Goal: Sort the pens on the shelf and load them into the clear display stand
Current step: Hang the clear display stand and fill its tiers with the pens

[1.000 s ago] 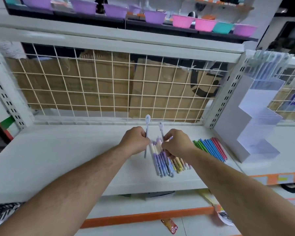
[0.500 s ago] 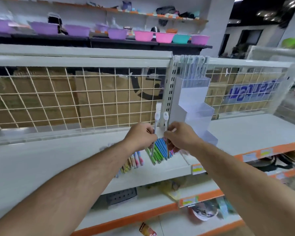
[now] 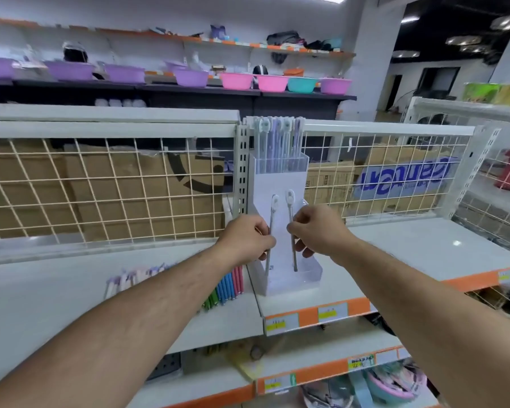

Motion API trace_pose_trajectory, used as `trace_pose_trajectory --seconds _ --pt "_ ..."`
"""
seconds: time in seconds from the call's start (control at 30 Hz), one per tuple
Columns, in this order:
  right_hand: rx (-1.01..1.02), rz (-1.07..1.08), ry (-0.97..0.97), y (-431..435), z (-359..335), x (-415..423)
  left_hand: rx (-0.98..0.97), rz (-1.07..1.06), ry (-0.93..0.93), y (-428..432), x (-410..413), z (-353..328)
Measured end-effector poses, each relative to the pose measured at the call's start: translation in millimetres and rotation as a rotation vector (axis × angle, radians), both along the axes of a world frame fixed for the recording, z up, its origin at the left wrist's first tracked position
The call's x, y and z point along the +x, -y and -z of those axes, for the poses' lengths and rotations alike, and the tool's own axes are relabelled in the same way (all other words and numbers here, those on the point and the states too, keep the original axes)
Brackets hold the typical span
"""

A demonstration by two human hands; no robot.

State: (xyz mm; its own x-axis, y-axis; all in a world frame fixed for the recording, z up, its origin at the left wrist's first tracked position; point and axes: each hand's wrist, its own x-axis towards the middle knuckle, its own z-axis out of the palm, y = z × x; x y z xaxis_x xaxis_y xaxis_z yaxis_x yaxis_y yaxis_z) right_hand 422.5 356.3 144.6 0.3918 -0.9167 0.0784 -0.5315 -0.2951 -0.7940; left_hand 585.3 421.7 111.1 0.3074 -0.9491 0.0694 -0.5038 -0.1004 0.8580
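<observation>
Two pens have left the loose rows since a second ago: we took one in each hand and have carried them rightward to the stand. Farthest left, the pale pens (image 3: 130,281) lie on the shelf (image 3: 56,290). The coloured pens (image 3: 224,287) sit in a green, blue and pink row just beside the stand's left wall. Our left hand (image 3: 248,241) pinches its grey pen (image 3: 273,214) at mid-barrel, fingers curled round it, cap up. Close beside it stands the second grey pen (image 3: 290,213), pinched by our right hand (image 3: 318,231) between thumb and forefinger, the other fingers loosely curled. Both pens are upright against the clear display stand (image 3: 308,276), tips down at its lowest step. We cannot tell whether they are inside a compartment yet. Its top tier (image 3: 280,163) already holds a row of pens. We judge that lowering these two in comes next, and most of the loading is still to do.
</observation>
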Motion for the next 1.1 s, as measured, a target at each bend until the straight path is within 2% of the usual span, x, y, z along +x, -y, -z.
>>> trace_pose_trajectory --seconds 0.43,0.9,1.1 --pt "-0.124 0.071 0.039 100 -33 17 -0.063 0.041 -0.015 106 20 -25" --pt "-0.336 0.052 0.190 187 -107 51 -0.099 -0.087 0.032 156 37 -46" --pt "-0.399 0.046 0.202 214 -117 66 -0.101 -0.140 0.039 165 37 -44"
